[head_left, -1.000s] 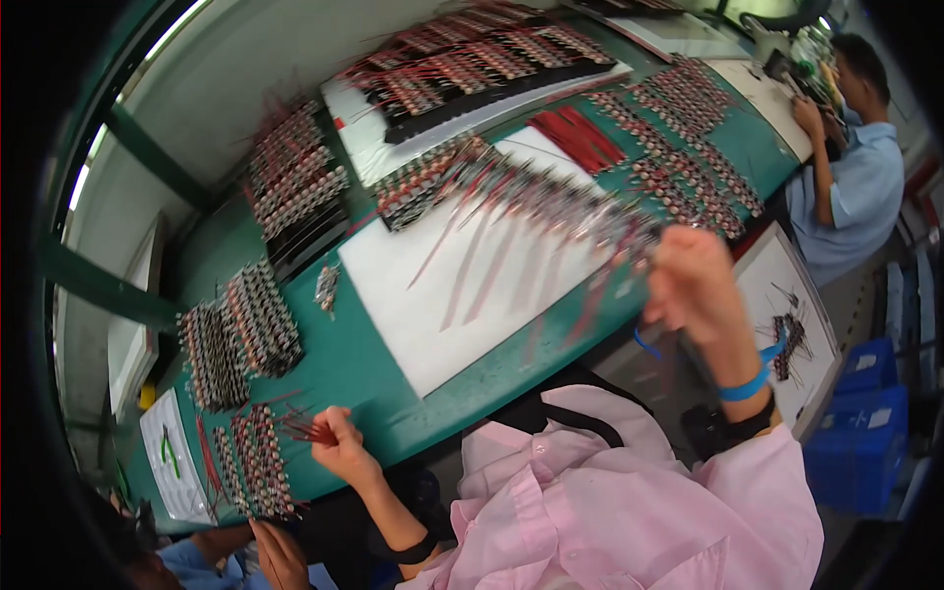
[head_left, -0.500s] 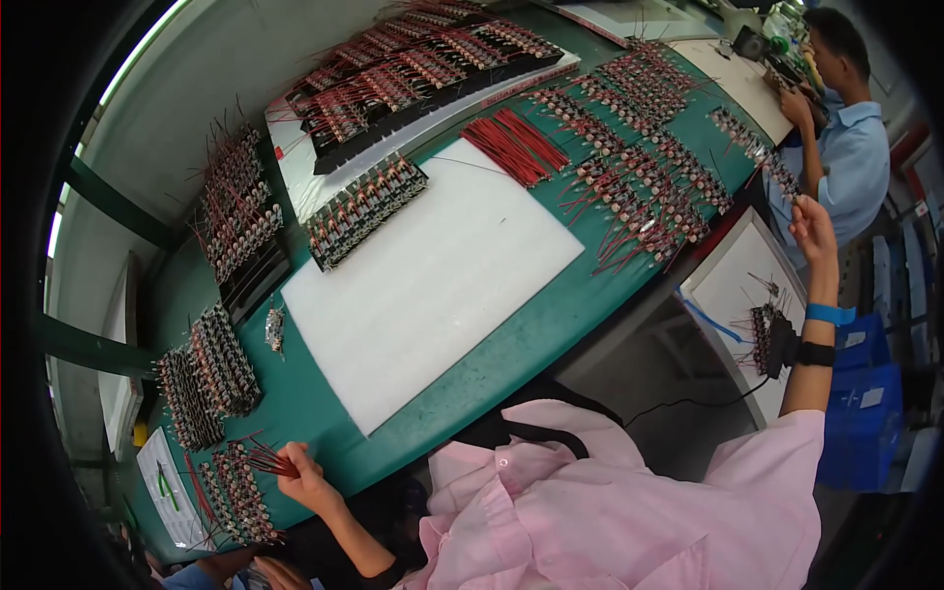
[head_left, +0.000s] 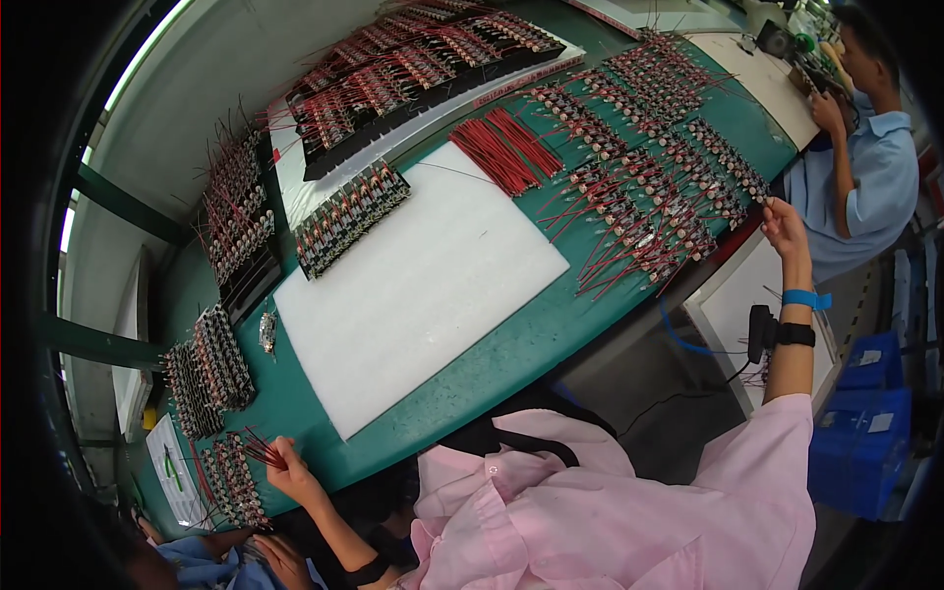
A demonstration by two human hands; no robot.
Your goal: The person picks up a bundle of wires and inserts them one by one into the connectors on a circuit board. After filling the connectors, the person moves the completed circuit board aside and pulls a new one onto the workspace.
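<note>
My left hand [head_left: 294,476] is closed around a small bundle of red wires [head_left: 262,452] near the table's front left edge. Below these wires lies a group of circuit board strips [head_left: 234,480]. Far to the right, my right hand [head_left: 786,228] pinches the near end of a long strip of small circuit boards [head_left: 728,159] with round parts along it. That strip lies alongside several similar strips with red wires [head_left: 629,211] on the green table. Whether its far end rests fully on the table, I cannot tell.
A white foam sheet [head_left: 423,295] lies mid-table, with a row of upright boards [head_left: 352,218] at its upper left. Red wire bundles [head_left: 506,149] lie at its far corner. Board stacks [head_left: 209,374] stand left. A co-worker [head_left: 870,187] sits right; another person's hand [head_left: 280,560] shows lower left.
My right hand has moved left and slightly nearer, bringing the circuit board strip from the table's right edge to beside the other strips. My left hand keeps its wires. The view has shifted slightly.
</note>
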